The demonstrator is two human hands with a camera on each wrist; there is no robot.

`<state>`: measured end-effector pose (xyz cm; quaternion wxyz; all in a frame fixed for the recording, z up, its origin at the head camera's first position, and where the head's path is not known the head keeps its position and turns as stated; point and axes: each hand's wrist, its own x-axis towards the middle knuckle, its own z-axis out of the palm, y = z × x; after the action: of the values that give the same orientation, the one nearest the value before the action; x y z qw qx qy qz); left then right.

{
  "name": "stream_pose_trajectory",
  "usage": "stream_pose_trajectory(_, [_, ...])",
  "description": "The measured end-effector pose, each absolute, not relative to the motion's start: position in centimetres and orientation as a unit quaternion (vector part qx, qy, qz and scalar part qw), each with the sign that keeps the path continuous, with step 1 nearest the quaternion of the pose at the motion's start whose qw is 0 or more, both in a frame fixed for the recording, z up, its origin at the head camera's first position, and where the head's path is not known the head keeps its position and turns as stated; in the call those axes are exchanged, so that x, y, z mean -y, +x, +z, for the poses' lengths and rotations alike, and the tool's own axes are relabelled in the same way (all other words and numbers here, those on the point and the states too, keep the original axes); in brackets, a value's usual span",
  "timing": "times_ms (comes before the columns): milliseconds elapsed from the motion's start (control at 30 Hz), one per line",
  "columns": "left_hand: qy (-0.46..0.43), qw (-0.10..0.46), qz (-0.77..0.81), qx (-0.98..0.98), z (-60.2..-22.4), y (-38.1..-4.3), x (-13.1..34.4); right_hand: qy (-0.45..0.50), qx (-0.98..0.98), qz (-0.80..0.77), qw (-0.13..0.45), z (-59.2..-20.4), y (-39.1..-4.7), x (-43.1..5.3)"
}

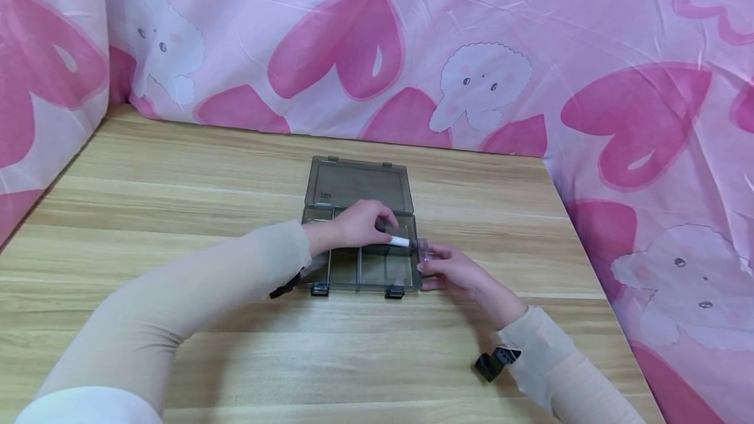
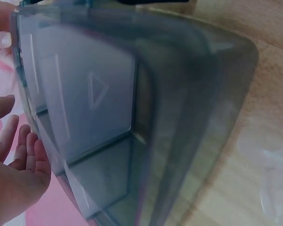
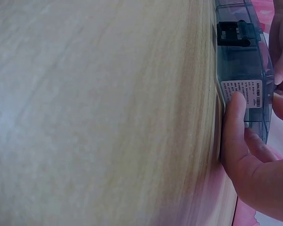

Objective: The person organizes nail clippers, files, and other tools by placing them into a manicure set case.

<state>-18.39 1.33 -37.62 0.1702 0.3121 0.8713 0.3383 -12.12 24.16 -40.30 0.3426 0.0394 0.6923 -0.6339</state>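
Box (image 1: 344, 273) on the bench (image 1: 265, 345) before me; lid (image 1: 359, 184) laid back behind it, hinged at the far edge. Two latches (image 1: 394, 292) at its near edge. Cylinder (image 1: 400, 241) at my left fingers (image 1: 387, 213), above the right-hand compartments (image 1: 374, 270). My right fingers (image 1: 436, 267) against the box's right wall. Cloth (image 1: 224, 31) behind the bench.

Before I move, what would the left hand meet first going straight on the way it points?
The left hand would probably meet the compartment box's right wall; height is unclear, so it might pass over and meet the right hand.
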Motion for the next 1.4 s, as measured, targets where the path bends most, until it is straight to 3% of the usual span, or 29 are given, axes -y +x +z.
stream_pose_trajectory(633, [0.232,0.147,0.436,-0.857,-36.2,-19.3,6.5,0.040,-0.695,-0.635,0.333,-40.4,-11.9,-24.1])
stream_pose_trajectory(1167, [0.225,0.134,0.424,-0.867,-37.2,-18.3,12.3,0.043,-0.702,-0.628,0.333,-40.1,-11.8,-24.0])
stream_pose_trajectory(1400, [0.184,0.123,0.412,-0.884,-37.3,-16.9,15.2,0.040,-0.699,-0.631,0.335,-40.2,-11.9,-24.0])
